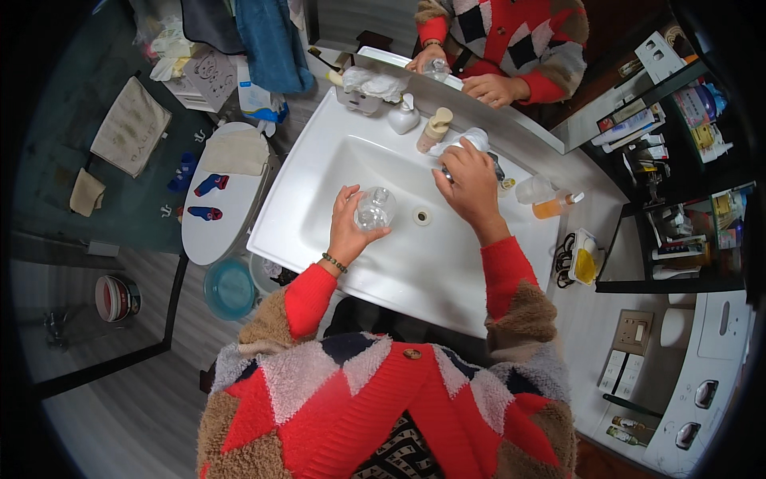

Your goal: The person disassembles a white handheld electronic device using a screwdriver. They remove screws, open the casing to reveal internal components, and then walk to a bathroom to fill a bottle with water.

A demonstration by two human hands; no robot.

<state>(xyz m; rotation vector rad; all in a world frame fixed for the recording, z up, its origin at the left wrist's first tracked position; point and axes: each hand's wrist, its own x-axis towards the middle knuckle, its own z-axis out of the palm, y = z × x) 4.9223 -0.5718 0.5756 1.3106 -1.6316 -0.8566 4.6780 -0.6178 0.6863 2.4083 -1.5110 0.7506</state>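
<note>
My left hand is wrapped round a clear, rounded bottle, with its open-looking neck upward, above the left part of the white sink. At the back of the basin, my right hand has its fingers curled down where a tap would stand. Something dark shows under its fingertips, but the hand covers most of it. Just beyond that hand lies a white object that I cannot make out. A beige pump bottle and a white pump bottle stand to its left on the rim.
A mirror runs behind the sink. On the right rim are a clear bottle and an orange-liquid bottle. Left of the sink are a toilet lid with small red-blue items and a teal basin. Shelves stand at right.
</note>
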